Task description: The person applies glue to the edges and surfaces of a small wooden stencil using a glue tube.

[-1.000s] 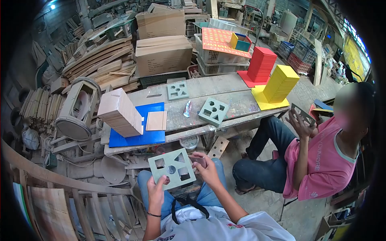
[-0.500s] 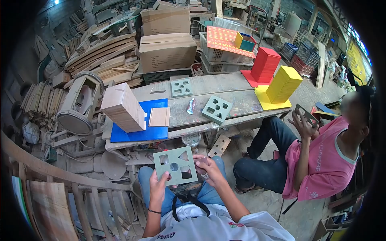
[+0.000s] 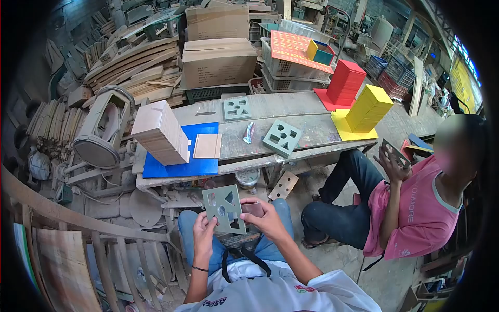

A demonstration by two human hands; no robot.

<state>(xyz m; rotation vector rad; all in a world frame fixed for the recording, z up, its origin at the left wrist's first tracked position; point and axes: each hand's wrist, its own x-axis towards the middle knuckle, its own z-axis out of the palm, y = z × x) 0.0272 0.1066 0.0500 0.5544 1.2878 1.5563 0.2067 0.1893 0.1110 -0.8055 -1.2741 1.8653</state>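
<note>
Over my lap, my left hand (image 3: 205,235) grips a grey-green board (image 3: 220,195) by its lower left edge, thumb on the face. Square, triangular and round holes are cut through the board, and it is tilted. Pinched in my right hand (image 3: 268,220) is a brown piece of sandpaper (image 3: 252,209), right at the board's right edge. Some of the right fingers are hidden behind the sandpaper and board. On the bench ahead lie two similar boards, a thicker stack (image 3: 281,139) and a flatter one (image 3: 237,108).
The wooden bench (image 3: 182,115) holds a stack of plain wood squares (image 3: 160,132) on a blue sheet (image 3: 202,165), plus red (image 3: 345,83) and yellow (image 3: 369,109) stacks. At right sits a person (image 3: 416,208) holding a board. A holed wooden plate (image 3: 284,185) lies below the bench.
The board has turned, its face more angled, and shifted slightly. My right hand has moved slightly left and up, showing more of the sandpaper beside the board.
</note>
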